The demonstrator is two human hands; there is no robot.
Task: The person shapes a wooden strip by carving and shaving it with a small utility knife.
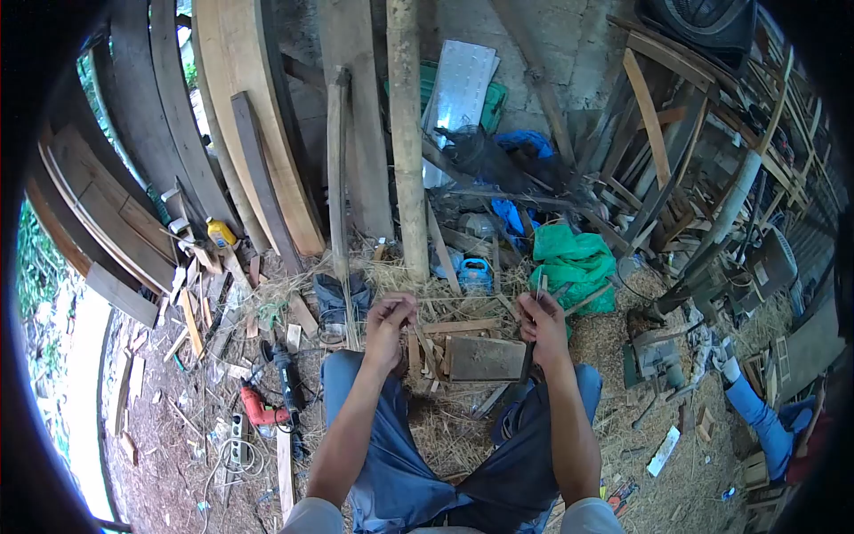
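Observation:
My left hand (388,331) is raised above my left knee, its fingers pinched together. Level with it, above my right knee, my right hand (543,322) is closed too. A faint thin strand (467,298) seems to stretch between the two hands; its material is too fine to make out. From the top of my right hand a narrow pale strip (541,283) sticks up. Between my knees, below the hands, lies a wooden block (486,359) with a lighter wood piece (461,327) behind it.
A red power tool (262,408) and a power strip (238,438) with a cord lie left on the shaving-covered ground. Planks (258,125) and a bamboo pole (406,142) stand ahead. A green sack (574,262) and blue container (475,276) sit beyond my right hand. Scrap wood fills the right.

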